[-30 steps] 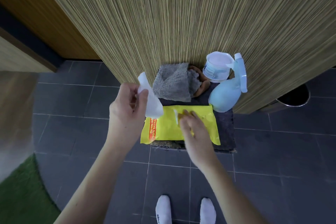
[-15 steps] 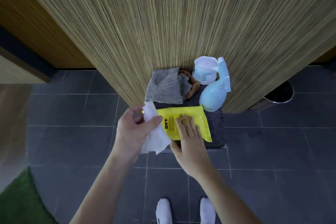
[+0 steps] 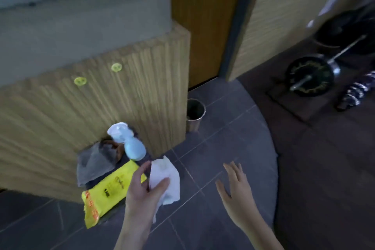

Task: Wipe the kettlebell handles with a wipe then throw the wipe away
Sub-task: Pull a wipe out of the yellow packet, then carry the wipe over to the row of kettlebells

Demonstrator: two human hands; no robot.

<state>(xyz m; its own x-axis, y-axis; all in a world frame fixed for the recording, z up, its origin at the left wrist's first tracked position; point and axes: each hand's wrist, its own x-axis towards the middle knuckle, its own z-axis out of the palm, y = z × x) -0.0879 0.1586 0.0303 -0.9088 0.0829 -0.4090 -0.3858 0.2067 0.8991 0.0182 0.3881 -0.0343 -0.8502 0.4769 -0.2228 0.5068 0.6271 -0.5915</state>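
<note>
White wipe (image 3: 164, 180): held in the left hand (image 3: 145, 191), pinched between thumb and fingers, the loose lower part hanging crumpled below the grip.
Left hand: closed on the wipe only, raised above the grey floor tiles (image 3: 223, 148) just right of the yellow wipe pack (image 3: 109, 191).
Right hand (image 3: 236, 185): spread flat, fingers apart, nothing held, clear of everything.
Kettlebells: none can be made out with certainty; dark gym gear is seen far right, well apart from both hands, where a weight plate on a bar (image 3: 309, 77) lies on a dark mat.
Relation that matters: the gear lies ahead and to the right of the hands, so the empty right hand is the nearer one, while the wipe is carried on the far, left side. A walk or a long reach rightward is judged necessary before any handle can be wiped.
Handle axis: cannot be told; blurred and too distant.
Metal bin (image 3: 195, 113): upright on the tiles at the corner of the wooden panel (image 3: 81, 111), between the hands and the gear; its inside is dark and contents are not discernible. It is judged the likely place for the used wipe.
Spray bottle (image 3: 129, 142): upright beside a grey cloth (image 3: 95, 163), behind the pack.
Progress: wipe in hand, wiping not begun.
</note>
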